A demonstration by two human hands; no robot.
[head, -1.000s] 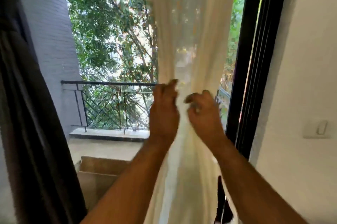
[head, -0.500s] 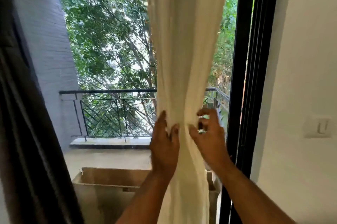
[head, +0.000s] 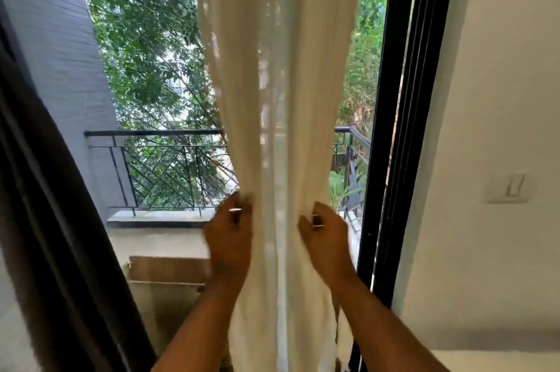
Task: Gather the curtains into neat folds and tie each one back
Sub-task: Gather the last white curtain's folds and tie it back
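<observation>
The cream curtain (head: 281, 105) hangs down the middle of the view from twelve o'clock to six, drawn in to a waist where the hands meet it; the left hand (head: 231, 235) grasps its nine-o'clock edge, fingers curled into the cloth, and the right hand (head: 326, 235) grasps the three-o'clock edge likewise. No tie-back is visible, so the gathering looks unfinished. A dark curtain (head: 45, 220) hangs loose at nine o'clock; the black door frame (head: 391, 129) stands at three o'clock, the balcony railing (head: 157, 165) behind. The risk, as I judge it: the thin cloth may slip from one hand and the folds spill open; an uneven pull would bunch it crookedly, or snag it against the frame.
</observation>
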